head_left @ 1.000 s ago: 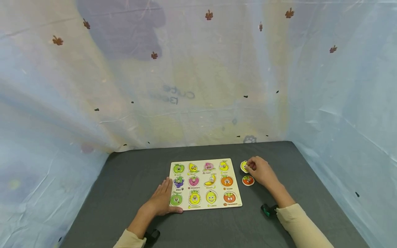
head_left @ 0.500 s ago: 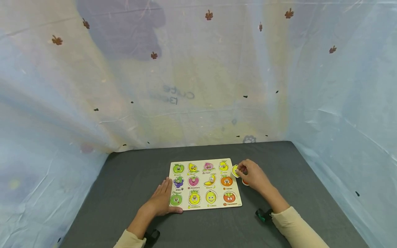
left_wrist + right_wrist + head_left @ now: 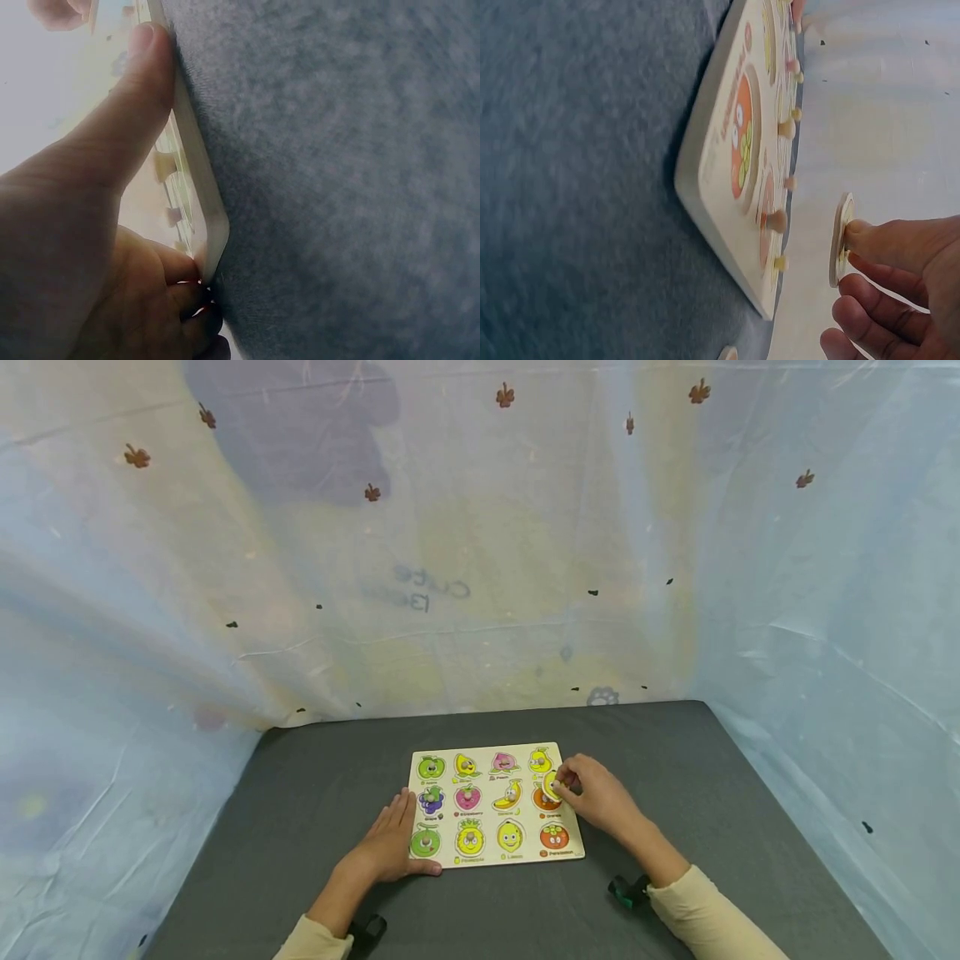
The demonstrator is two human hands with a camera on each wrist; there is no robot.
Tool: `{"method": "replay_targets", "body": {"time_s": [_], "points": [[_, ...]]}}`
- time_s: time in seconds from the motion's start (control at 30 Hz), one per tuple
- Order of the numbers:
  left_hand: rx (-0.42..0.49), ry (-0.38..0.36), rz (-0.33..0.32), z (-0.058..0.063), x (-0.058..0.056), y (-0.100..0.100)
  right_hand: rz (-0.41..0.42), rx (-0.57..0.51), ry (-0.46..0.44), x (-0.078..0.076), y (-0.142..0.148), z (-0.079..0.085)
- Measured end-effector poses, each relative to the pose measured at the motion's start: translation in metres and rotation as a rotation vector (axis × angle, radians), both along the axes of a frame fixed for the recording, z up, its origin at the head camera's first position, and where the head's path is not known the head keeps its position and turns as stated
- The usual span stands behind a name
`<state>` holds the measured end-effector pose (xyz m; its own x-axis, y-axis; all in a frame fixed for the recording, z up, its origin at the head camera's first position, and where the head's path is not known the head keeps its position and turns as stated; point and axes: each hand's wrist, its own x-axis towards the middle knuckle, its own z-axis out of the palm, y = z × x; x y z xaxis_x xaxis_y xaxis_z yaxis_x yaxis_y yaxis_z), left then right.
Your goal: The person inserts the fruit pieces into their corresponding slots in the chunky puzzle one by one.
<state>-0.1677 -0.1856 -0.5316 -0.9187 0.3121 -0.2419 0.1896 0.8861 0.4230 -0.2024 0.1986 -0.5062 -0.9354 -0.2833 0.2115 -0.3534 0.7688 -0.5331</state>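
Observation:
A wooden fruit puzzle board [image 3: 491, 853] lies on the dark table, with knobbed fruit pieces in most of its slots. The lemon slot [image 3: 510, 836] and the persimmon slot [image 3: 554, 836] show pictures without knobs. Along the board's left edge rests my left hand [image 3: 386, 843], fingers straight, its thumb at the near edge. My right hand [image 3: 603, 793] pinches a yellow puzzle piece [image 3: 551, 786] by its knob, thumb against fingers. In the right wrist view this piece [image 3: 841, 244] is held on edge, apart from the board. From the head it partly covers the orange piece [image 3: 546, 802].
Another loose piece [image 3: 728, 353] peeks in at the bottom of the right wrist view; from the head my right hand hides it. Dark cloth [image 3: 480, 914] covers the table. A pale printed sheet [image 3: 480, 543] hangs behind and at both sides.
My right hand has carried the yellow piece left from the table beside the board to over its right part. The left hand has stayed still.

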Motion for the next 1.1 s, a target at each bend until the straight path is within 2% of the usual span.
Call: {"method": "replay_targets", "body": {"time_s": [0.3,0.53,0.77,0.83,1.1], "points": [[0.002,0.0,-0.006,-0.001,0.001,-0.001,0.038,-0.005,-0.014,0.006,-0.013,-0.002],[-0.009,-0.002,-0.017,-0.008,-0.001,-0.002,0.131,-0.025,0.013,0.011,-0.022,-0.006],[0.013,0.004,-0.009,0.0,0.0,0.0,0.18,-0.016,0.007,0.017,-0.032,-0.009],[-0.005,0.003,-0.005,0.001,0.0,0.0,0.187,-0.014,0.005,0.018,-0.036,-0.01],[0.013,0.007,-0.012,0.0,0.0,0.0,0.226,0.001,0.04,0.024,-0.047,-0.013]]}}
